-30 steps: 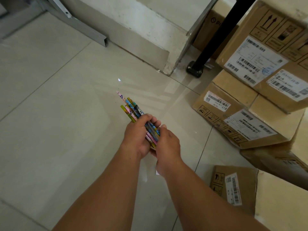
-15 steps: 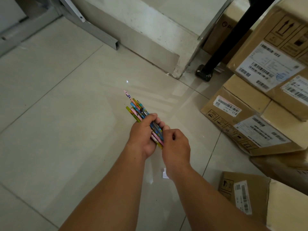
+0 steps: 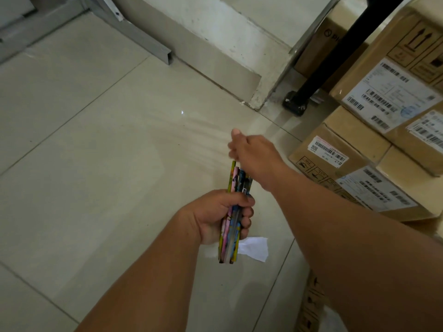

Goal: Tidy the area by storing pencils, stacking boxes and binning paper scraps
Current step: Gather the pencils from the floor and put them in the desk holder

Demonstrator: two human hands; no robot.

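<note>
The person's left hand [image 3: 221,218] grips a bundle of colourful pencils [image 3: 230,245] in a closed fist, the fingers wrapped round the middle of the bundle and the thumb lying across its top. The pencils stand nearly upright in the view, with their lower ends sticking out below the fist and their upper ends rising above it, all held over the pale tiled floor [image 3: 96,164]. The right hand [image 3: 255,155] is raised just beyond the upper ends of the pencils. It is blurred and seen from the back, so whether it holds anything, or touches the pencil tips, cannot be told. A white paper scrap [image 3: 256,248] lies flat on the floor just beside the lower ends of the pencils, to their right in the view. Along the right side stand cardboard boxes with printed labels: an upper box [image 3: 393,75] rests tilted on a lower box [image 3: 340,161], and the edge of a third box [image 3: 311,305] shows under the right forearm at the bottom. A black leg [image 3: 333,58] slants down to the floor between the upper box and the corner of the white wall [image 3: 215,27], and a grey metal channel [image 3: 136,34] runs along the base of that wall.
</note>
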